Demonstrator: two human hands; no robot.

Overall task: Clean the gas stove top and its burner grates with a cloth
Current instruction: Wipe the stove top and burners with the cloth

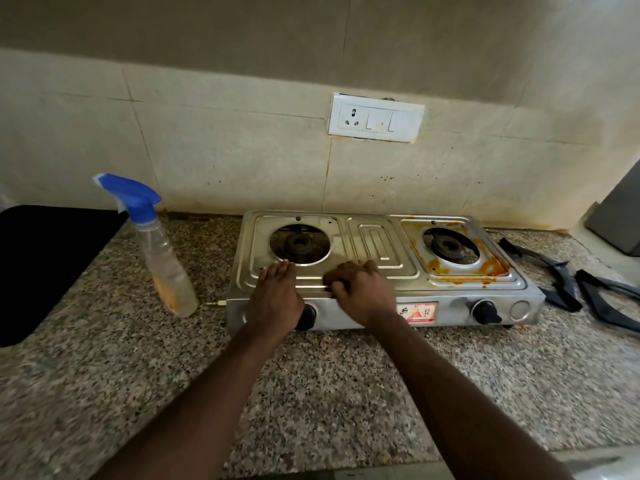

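A steel two-burner gas stove (377, 237) sits on the speckled granite counter with its grates off. My left hand (277, 296) rests flat on the front left of the stove top, fingers straight, just below the left burner (299, 244). My right hand (360, 292) is curled over a small yellowish cloth (356, 263) and presses it on the stove top near the middle; the hand hides most of the cloth. Orange stains ring the right burner (450, 249). Two dark burner grates (561, 275) lie on the counter right of the stove.
A spray bottle (166, 261) with a blue trigger head stands left of the stove. A black mat or basin (52, 261) fills the far left. A white socket plate (375, 117) is on the tiled wall. A grey appliance (620, 216) stands at far right.
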